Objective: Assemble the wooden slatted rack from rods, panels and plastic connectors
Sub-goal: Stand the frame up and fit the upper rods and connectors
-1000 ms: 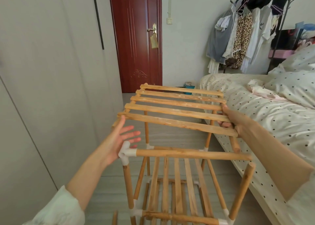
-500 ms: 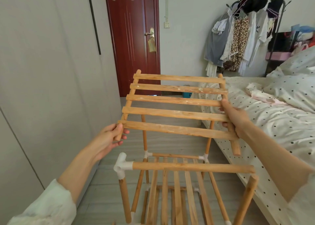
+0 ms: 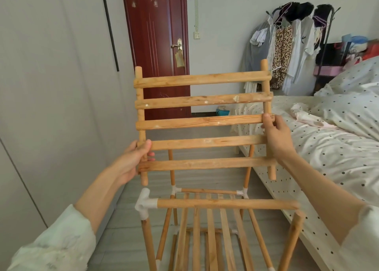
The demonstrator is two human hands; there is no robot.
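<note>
I hold a wooden slatted panel (image 3: 203, 123) almost upright in front of me, above the rack frame (image 3: 225, 204). My left hand (image 3: 133, 160) grips the panel's left side rod near its lower end. My right hand (image 3: 276, 137) grips the right side rod at mid height. The frame below has upright rods, a front cross rod and lower slatted shelves. A white plastic connector (image 3: 144, 204) caps the frame's front left post. The front right post (image 3: 295, 229) has a bare top. Two more white connectors (image 3: 243, 192) sit on the rear posts.
A bed with a dotted cover (image 3: 328, 158) runs along the right, close to the frame. A grey wardrobe wall (image 3: 51, 106) stands at the left. Behind are a dark red door (image 3: 158, 51) and a clothes rack (image 3: 287, 49) hung with garments. Grey floor lies between.
The panel has been tipped from nearly flat to almost upright and lifted higher above the frame. My left hand, open a second ago, now grips the left side rod.
</note>
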